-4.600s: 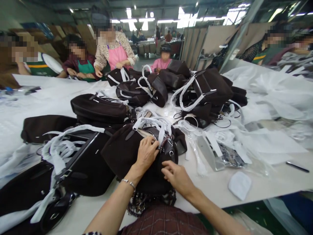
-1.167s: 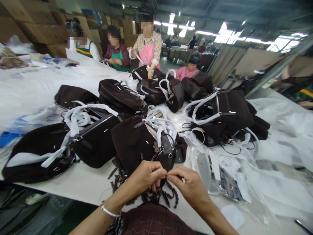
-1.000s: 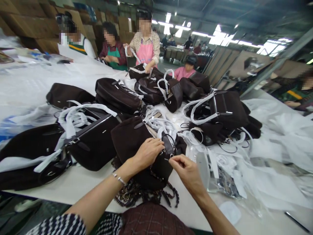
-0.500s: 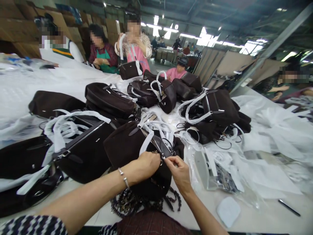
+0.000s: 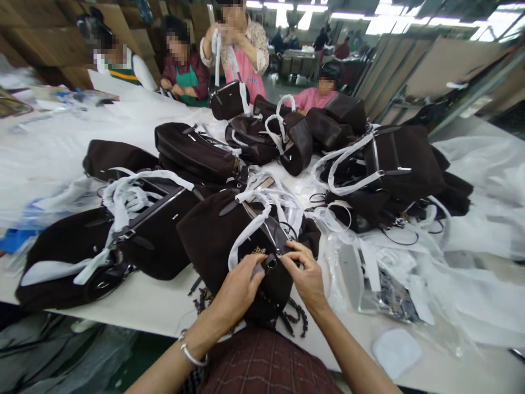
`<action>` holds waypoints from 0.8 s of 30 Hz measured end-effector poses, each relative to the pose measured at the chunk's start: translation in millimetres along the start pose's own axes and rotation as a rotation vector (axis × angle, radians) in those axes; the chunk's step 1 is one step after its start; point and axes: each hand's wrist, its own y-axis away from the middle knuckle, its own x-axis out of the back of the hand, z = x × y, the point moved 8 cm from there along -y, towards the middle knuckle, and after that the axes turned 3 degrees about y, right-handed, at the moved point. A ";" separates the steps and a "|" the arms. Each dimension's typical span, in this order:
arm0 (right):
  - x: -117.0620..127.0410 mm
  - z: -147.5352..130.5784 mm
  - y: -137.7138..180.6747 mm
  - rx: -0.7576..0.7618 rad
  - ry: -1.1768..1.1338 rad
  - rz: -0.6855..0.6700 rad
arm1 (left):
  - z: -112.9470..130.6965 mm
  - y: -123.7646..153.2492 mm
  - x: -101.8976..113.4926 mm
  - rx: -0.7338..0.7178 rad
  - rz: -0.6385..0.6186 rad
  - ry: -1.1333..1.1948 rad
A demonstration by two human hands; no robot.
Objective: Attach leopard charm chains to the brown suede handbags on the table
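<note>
A dark brown handbag (image 5: 211, 241) lies tilted on the table in front of me, its handle (image 5: 248, 232) wrapped in white paper. My left hand (image 5: 238, 290) is curled at the bag's near end, thumb and fingers closed on it beside a metal ring (image 5: 271, 264). A bit of gold chain (image 5: 259, 250) shows just above those fingertips. My right hand (image 5: 304, 273) pinches the bag at the end of its zipper; the fingers partly cover what they grip. Dark braided chain straps (image 5: 299, 317) hang out beneath the bag.
More brown handbags (image 5: 159, 235) with wrapped handles lie left and behind; another pile (image 5: 404, 158) is at the right. Clear plastic and white wrapping (image 5: 463, 284) cover the right side. A white rounded pad (image 5: 396, 352) lies near the front edge. Several people work across the table.
My left hand has drawn back slightly from the ring, leaving the ring and gold chain more exposed. The right hand stays at the zipper end. The view has tipped downward.
</note>
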 end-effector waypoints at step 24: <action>-19.7 -40.9 -30.7 0.310 0.096 -0.240 | 86.4 -121.4 18.7 -0.035 -0.398 0.894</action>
